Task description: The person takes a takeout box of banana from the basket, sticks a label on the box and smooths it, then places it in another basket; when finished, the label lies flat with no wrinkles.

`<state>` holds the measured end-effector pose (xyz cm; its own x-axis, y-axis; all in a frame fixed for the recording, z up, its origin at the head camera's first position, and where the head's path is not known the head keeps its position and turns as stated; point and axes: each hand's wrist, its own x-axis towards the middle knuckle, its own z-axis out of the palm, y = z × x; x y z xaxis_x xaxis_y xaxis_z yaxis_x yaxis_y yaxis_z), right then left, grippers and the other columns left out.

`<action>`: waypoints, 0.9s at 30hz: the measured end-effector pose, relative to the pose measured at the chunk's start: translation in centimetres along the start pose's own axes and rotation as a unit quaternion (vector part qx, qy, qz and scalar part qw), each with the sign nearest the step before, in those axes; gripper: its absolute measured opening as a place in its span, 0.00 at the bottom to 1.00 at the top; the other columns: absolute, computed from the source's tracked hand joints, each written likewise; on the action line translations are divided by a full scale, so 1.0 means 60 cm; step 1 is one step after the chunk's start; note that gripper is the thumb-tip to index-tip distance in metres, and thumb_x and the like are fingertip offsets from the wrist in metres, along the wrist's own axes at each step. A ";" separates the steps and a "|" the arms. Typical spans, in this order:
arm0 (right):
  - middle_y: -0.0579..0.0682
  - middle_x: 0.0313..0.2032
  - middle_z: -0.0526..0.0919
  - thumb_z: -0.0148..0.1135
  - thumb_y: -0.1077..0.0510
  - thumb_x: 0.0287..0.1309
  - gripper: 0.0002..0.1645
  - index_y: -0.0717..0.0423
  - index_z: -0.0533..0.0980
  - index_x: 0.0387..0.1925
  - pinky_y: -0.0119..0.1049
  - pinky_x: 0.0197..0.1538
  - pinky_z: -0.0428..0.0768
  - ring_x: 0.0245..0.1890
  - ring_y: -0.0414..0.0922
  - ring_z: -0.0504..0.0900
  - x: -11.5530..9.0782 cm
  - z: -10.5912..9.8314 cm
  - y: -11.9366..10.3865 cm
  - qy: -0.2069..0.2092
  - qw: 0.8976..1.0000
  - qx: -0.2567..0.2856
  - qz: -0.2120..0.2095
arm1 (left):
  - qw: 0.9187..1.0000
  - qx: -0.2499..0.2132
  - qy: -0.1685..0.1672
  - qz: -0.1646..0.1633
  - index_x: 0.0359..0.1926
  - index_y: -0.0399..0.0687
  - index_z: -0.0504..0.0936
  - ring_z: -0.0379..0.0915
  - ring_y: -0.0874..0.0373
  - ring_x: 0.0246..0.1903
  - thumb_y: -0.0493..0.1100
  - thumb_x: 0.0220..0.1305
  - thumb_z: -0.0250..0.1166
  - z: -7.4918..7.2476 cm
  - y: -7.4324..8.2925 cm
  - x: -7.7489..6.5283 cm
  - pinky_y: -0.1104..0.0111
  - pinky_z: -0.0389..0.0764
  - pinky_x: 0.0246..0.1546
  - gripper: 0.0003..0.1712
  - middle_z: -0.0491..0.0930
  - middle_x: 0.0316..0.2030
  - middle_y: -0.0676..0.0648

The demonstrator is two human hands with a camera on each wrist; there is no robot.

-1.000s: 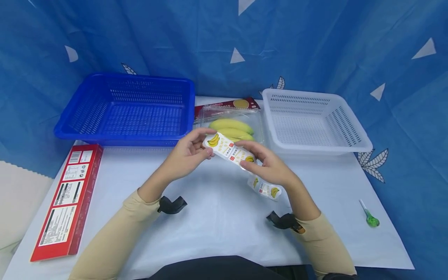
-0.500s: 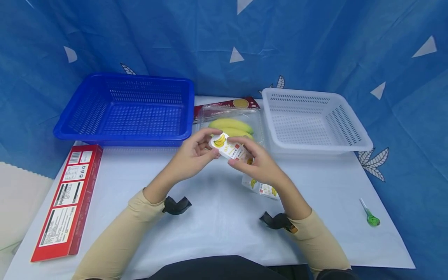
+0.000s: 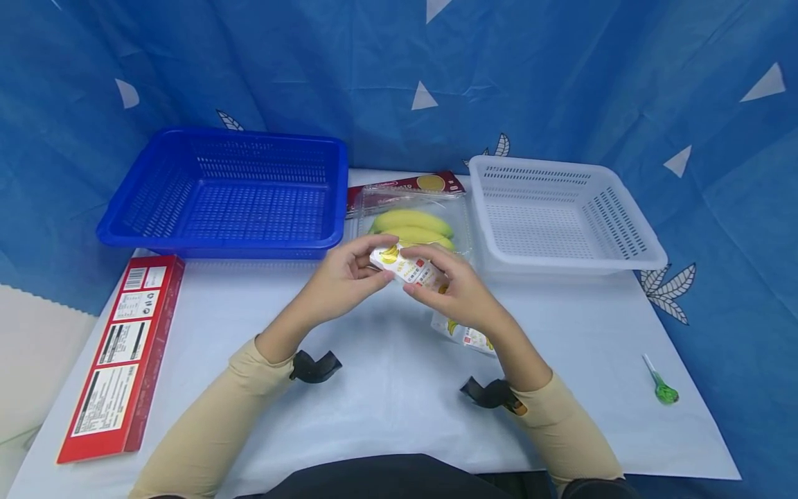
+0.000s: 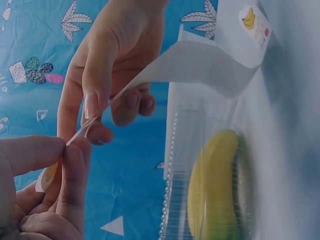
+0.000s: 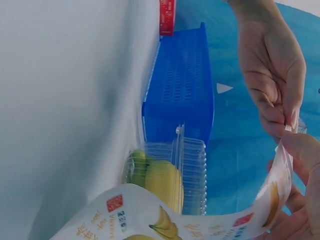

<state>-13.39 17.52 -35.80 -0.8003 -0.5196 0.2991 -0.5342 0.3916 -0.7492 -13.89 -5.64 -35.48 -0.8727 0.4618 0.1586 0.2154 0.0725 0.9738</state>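
A strip of white banana-printed sticker labels point(image 3: 411, 269) is stretched between my two hands above the table's middle. My left hand point(image 3: 341, 278) pinches one end between thumb and fingers. Close beside it, my right hand point(image 3: 464, 287) pinches the strip between thumb and forefinger. In the left wrist view the strip's plain backing point(image 4: 195, 62) curves away from the right hand, and its tail hangs to the table. Just beyond the hands, bananas point(image 3: 414, 222) lie inside a clear plastic clamshell box point(image 3: 463, 229). Whether any label is lifted off its backing, I cannot tell.
A blue basket point(image 3: 224, 246) stands at the back left and a white basket point(image 3: 573, 262) at the back right. Behind the clamshell lies a dark red packet point(image 3: 445, 182). A long red box point(image 3: 118, 353) is at left, a green lollipop point(image 3: 666, 394) at right.
My right hand has slid left and slightly up along the strip, closer to my left hand, which shifted slightly right. The hanging tail moved a little left. Since half a second ago, little has changed.
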 end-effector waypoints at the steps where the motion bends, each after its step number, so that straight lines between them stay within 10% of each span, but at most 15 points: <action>1: 0.46 0.59 0.78 0.68 0.55 0.61 0.28 0.49 0.74 0.63 0.30 0.25 0.75 0.28 0.39 0.72 0.000 0.000 0.000 0.000 1.000 -0.009 -0.003 | 1.000 0.000 0.001 -0.004 0.65 0.43 0.73 0.83 0.52 0.46 0.36 0.65 0.66 0.000 0.000 -0.001 0.68 0.84 0.47 0.28 0.75 0.63 0.45; 10: 0.49 0.51 0.73 0.72 0.53 0.56 0.27 0.48 0.79 0.58 0.39 0.52 0.73 0.52 0.44 0.69 -0.004 0.016 0.009 0.045 0.991 -0.116 -0.047 | 0.999 0.008 0.023 -0.036 0.56 0.46 0.81 0.83 0.52 0.41 0.40 0.64 0.69 0.005 -0.005 -0.010 0.66 0.84 0.40 0.19 0.86 0.44 0.44; 19: 0.45 0.46 0.72 0.72 0.50 0.57 0.30 0.44 0.77 0.61 0.36 0.30 0.77 0.37 0.40 0.71 -0.012 0.033 0.009 0.041 0.997 -0.068 -0.005 | 0.996 -0.046 0.039 -0.062 0.55 0.45 0.82 0.84 0.48 0.44 0.37 0.61 0.70 0.009 -0.013 -0.019 0.67 0.85 0.43 0.20 0.85 0.47 0.42; 27: 0.48 0.51 0.70 0.72 0.54 0.58 0.31 0.45 0.75 0.63 0.38 0.45 0.78 0.42 0.43 0.72 -0.016 0.040 0.012 0.057 0.998 -0.039 0.010 | 0.994 -0.069 0.047 -0.075 0.55 0.45 0.82 0.84 0.53 0.45 0.36 0.60 0.71 0.013 -0.015 -0.022 0.66 0.85 0.45 0.21 0.83 0.51 0.42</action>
<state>-12.33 16.45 -38.03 -0.8342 -0.4237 0.3531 -0.5341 0.4610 -0.7087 -12.58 -5.65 -36.70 -0.9286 0.3707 0.0180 0.0233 0.0100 0.9997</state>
